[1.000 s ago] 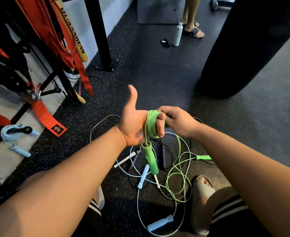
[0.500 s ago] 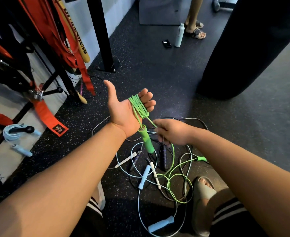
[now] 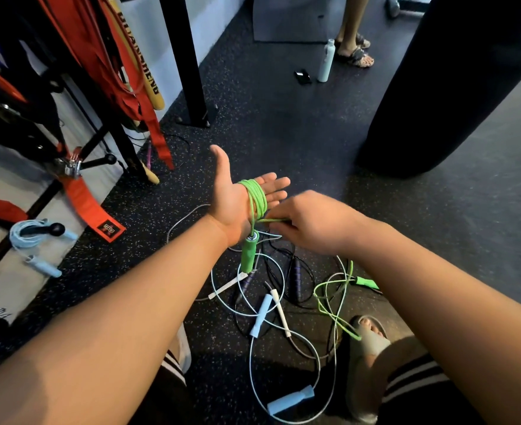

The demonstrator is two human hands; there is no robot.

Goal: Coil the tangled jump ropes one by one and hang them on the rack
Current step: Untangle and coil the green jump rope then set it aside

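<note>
Over on the left, the rack [image 3: 109, 139] already carries one coiled light blue jump rope [image 3: 27, 236] on a peg, so the green one is the job right now.

Biggest risk imo: the left hand [image 3: 237, 199] is flat and wide open, palm up, thumb stuck out, fingers straight. The green jump rope [image 3: 257, 197] is only wound around the palm in a handful of turns. Nothing clamps those turns, so if the hand tips or the next wrap goes on slack, they could slide off the fingertips and the coil is gone. The green handle [image 3: 249, 251] dangling below the wrist adds some swinging weight too.

Just to the right, the right hand [image 3: 311, 222] is knuckles-up with its fingers curled, pinching the free strand right beside the coil, at the left hand's little-finger edge.

Then the other worry. The slack of that rope runs down to the floor [image 3: 283, 142] and through the pile of ropes [image 3: 262, 314] near the person's feet. It goes past the second green handle [image 3: 365, 282], and one loop looks to sit against the toe of the sandal [image 3: 372, 342]. A hard pull could hook that loop on the foot or cinch it around the other ropes, dragging the whole mess up instead of feeding clean. Feeding slack slowly seems the safer bet.
</note>
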